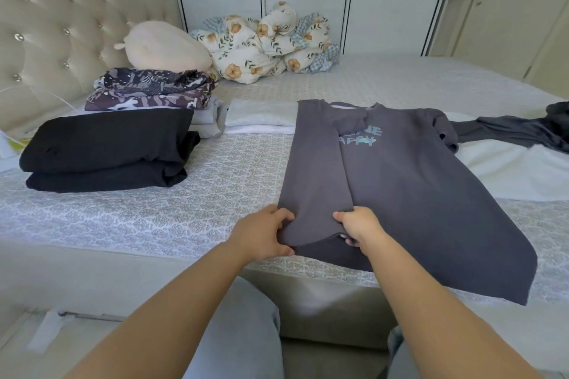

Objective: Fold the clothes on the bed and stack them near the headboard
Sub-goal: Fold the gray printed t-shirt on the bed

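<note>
Both grips closed on grey T-shirt (409, 194) hem: left hand (264, 235) pinches folded-over edge, right hand (357, 226) beside it. Shirt lies flat on bed (184, 209); folded black stack (107, 151) near headboard (55, 24).

On one patterned white bed (215, 194): one dark grey printed T-shirt (415, 188) at 3 o'clock, two folded black garments (107, 148) and two folded camouflage-print pieces (147, 92) at 9 o'clock, one cream plush pillow (166, 46) and one floral quilt (271, 46) at 12 o'clock.
</note>
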